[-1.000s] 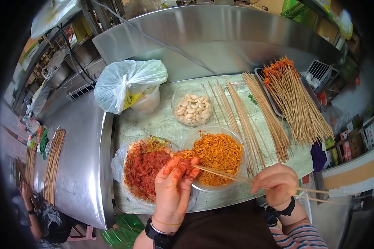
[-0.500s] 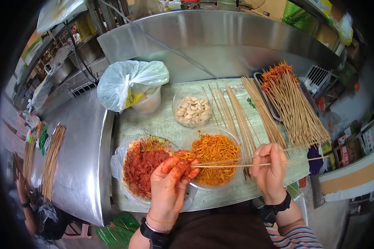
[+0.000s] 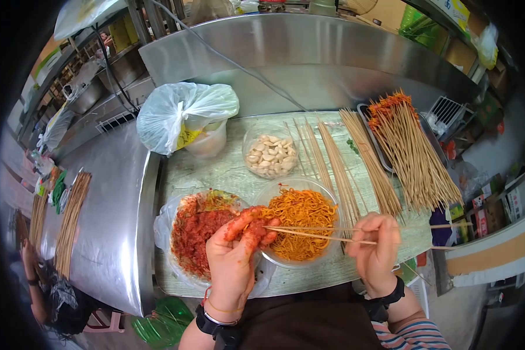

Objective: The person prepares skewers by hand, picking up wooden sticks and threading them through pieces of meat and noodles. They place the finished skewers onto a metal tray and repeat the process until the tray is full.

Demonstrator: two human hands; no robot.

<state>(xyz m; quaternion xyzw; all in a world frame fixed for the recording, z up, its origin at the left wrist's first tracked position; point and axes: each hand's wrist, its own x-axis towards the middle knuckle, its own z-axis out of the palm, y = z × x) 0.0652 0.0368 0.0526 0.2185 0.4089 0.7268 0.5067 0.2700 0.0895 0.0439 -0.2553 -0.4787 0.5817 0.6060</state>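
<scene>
My left hand [image 3: 237, 240] is closed round the tips of two thin skewers [image 3: 315, 232], its fingers smeared with red paste. What food sits at the tips is partly hidden by the fingers. Farther right, my right hand [image 3: 379, 248] pinches the same skewers, which extend beyond it. Below and left of my left hand is a bowl of red minced mixture [image 3: 201, 233] in a plastic bag. Directly behind the skewers stands a clear bowl of orange shredded strips [image 3: 303, 219]. A tub of pale cloves [image 3: 270, 155] sits farther back.
Loose bare skewers [image 3: 370, 163] lie on the board right of centre. A tray [image 3: 370, 125] holds a large pile of skewers with orange tips [image 3: 411, 151]. A bagged tub [image 3: 207, 140] stands back left. More skewers [image 3: 73, 224] lie on the steel counter [image 3: 108, 204]. Another person's arm [image 3: 35, 286] shows lower left.
My left fingers have closed more tightly round the skewer tips and moved slightly up. The skewers now tilt down toward the right and spread apart in my right hand.
</scene>
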